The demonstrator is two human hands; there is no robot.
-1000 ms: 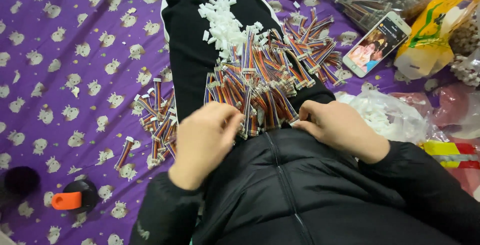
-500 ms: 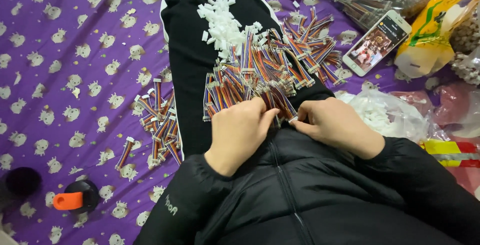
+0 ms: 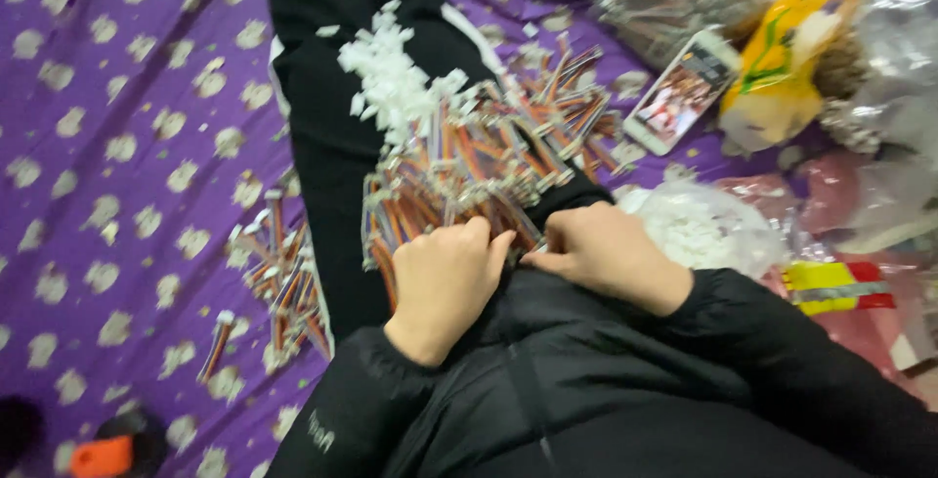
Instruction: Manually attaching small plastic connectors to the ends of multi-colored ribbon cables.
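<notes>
My left hand [image 3: 445, 282] and my right hand [image 3: 606, 253] meet close together over my lap, fingers curled at the near edge of a heap of short multicoloured ribbon cables [image 3: 469, 170] lying on my black trouser leg [image 3: 322, 136]. The fingertips pinch at something small between them, hidden by the fingers; it looks like one cable end. A pile of small white plastic connectors [image 3: 391, 72] sits further up the leg.
More ribbon cables [image 3: 278, 282] lie on the purple patterned cloth [image 3: 117, 195] to the left. A smartphone [image 3: 684, 92], a yellow bag [image 3: 782, 77], a clear bag of white pieces [image 3: 703, 229] and other plastic bags lie right. An orange-and-black object [image 3: 103, 454] sits bottom left.
My left hand has moved right and closer to my right hand, so the fingertips now touch at the cable heap. The view has shifted and blurred slightly.
</notes>
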